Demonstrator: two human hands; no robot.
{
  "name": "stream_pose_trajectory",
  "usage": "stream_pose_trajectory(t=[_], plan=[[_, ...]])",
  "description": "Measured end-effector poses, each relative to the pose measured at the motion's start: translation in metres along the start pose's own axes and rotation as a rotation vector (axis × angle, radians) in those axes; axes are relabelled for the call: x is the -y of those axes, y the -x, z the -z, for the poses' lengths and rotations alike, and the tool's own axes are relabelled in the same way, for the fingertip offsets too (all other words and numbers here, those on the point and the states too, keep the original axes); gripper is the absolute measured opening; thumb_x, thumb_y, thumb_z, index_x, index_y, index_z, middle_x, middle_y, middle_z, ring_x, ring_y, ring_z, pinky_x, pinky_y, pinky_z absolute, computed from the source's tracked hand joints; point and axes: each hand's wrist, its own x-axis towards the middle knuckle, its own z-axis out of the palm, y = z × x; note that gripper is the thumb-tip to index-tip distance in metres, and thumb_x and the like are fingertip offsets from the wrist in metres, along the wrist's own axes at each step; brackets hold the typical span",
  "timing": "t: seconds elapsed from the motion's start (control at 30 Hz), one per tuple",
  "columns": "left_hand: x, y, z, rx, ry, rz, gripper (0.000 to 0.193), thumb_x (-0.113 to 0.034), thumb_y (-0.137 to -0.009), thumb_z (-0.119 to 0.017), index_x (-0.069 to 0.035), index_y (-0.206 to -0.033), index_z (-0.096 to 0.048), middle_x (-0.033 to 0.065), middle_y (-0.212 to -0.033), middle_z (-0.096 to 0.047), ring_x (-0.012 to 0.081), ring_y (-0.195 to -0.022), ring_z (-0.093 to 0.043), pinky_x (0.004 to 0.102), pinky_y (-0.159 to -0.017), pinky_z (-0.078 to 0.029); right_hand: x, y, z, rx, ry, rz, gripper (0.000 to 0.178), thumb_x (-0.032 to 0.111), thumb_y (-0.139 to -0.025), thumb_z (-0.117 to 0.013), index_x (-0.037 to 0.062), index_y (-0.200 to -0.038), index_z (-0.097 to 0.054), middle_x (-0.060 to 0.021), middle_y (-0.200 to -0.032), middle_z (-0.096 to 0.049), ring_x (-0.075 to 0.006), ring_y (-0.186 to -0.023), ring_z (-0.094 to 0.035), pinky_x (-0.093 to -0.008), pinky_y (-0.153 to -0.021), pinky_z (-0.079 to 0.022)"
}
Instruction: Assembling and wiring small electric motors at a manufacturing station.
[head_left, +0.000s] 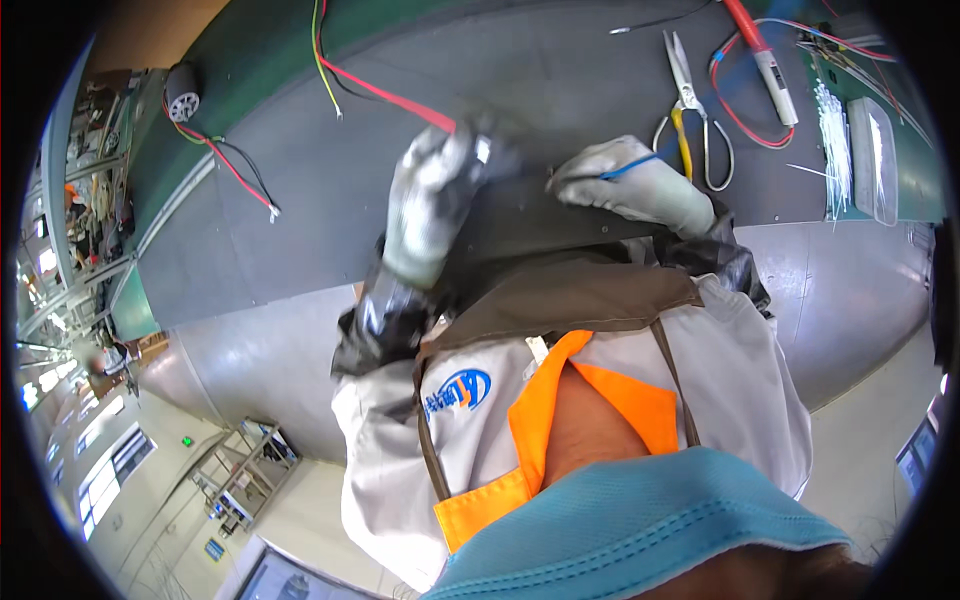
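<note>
A gloved left hand curls its fingers around a red wire over the dark surface, while the right hand pinches a blue wire in closed fingers. Beyond lie white ties, scissors, a motor at left and a red-and-white tool.

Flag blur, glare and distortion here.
Head view: motion blur smears the left hand and the dark object by it. Head view: glare on the grey metal panel. Head view: fisheye bows the dark mat. Head view: scissors fairly crisp.
</note>
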Motion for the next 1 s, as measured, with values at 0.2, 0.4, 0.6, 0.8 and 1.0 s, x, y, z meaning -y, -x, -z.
stream_pose_trajectory(t=[0.2, 0.4, 0.6, 0.8, 1.0], plan=[[0.030, -0.053, -0.020, 0.117, -0.311, -0.277, 0.028, -0.017, -0.103, -0.059, 0.008, -0.115, -0.059, 0.0229, -0.121, -0.062, 0.0323, -0.106, -0.067, 0.0466, -0.097, -0.055, 0.051, -0.017, 0.010, -0.494, -0.435, -0.475, 0.041, 0.008, -0.098, -0.059, 0.0020, -0.139, -0.059, -0.0098, -0.102, -0.075, -0.0110, -0.087, -0.068, -0.0265, -0.077, -0.056], [0.050, -0.043, -0.039, 0.102, -0.378, -0.294, 0.033, -0.017, -0.103, -0.058, 0.013, -0.118, -0.057, 0.0214, -0.123, -0.064, 0.0260, -0.106, -0.067, 0.0374, -0.094, -0.053, 0.046, -0.029, 0.001, -0.565, -0.439, -0.459, 0.050, 0.008, -0.099, -0.058, 0.0028, -0.148, -0.049, -0.0102, -0.097, -0.075, -0.0111, -0.083, -0.069, -0.0244, -0.072, -0.057], [0.058, -0.047, -0.039, 0.026, -0.330, -0.327, 0.032, -0.015, -0.100, -0.061, 0.011, -0.119, -0.059, 0.0178, -0.115, -0.068, 0.0191, -0.091, -0.063, 0.0348, -0.090, -0.052, 0.034, -0.035, -0.009, -0.652, -0.470, -0.357, 0.051, 0.003, -0.098, -0.058, 0.0029, -0.148, -0.049, -0.0138, -0.108, -0.074, -0.0134, -0.083, -0.071, -0.0243, -0.071, -0.058], [0.068, -0.050, -0.038, 0.230, -0.392, -0.347, 0.042, -0.031, -0.107, -0.048, 0.001, -0.132, -0.057, 0.0112, -0.117, -0.066, 0.0209, -0.097, -0.060, 0.0390, -0.086, -0.048, 0.034, -0.043, -0.013, -0.686, -0.371, -0.437, 0.051, 0.007, -0.098, -0.060, 0.0047, -0.148, -0.049, -0.0080, -0.099, -0.074, -0.0093, -0.079, -0.069, -0.0243, -0.071, -0.058], [0.056, -0.058, -0.011, 0.189, -0.181, -0.303, 0.028, -0.019, -0.098, -0.055, 0.001, -0.115, -0.063, 0.0189, -0.130, -0.062, 0.0320, -0.126, -0.056, 0.0514, -0.108, -0.044, 0.032, -0.013, 0.073, -0.319, 0.426, -0.483, 0.051, 0.021, -0.089, -0.070, 0.0103, -0.138, -0.058, -0.0172, -0.134, -0.062, -0.0368, -0.117, -0.063, -0.0404, -0.094, -0.052]])
